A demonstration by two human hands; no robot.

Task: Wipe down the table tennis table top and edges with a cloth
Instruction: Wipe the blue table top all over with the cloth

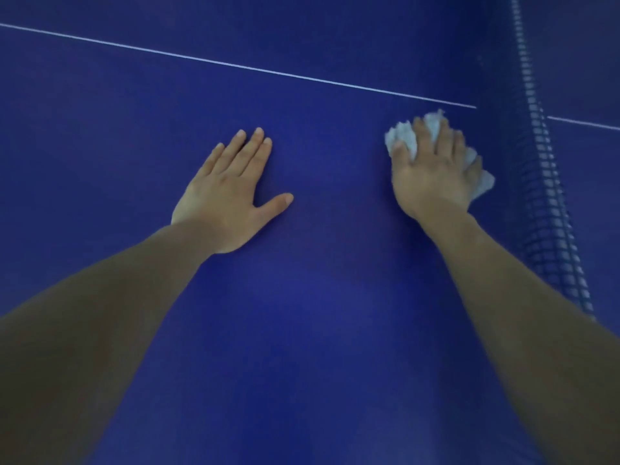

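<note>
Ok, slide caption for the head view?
Right hand presses cloth beside net; left hand braces flat on table.

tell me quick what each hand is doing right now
Left hand: open, flat on the table top, holding nothing.
Right hand: fingers spread, pressing the cloth onto the table.
</note>
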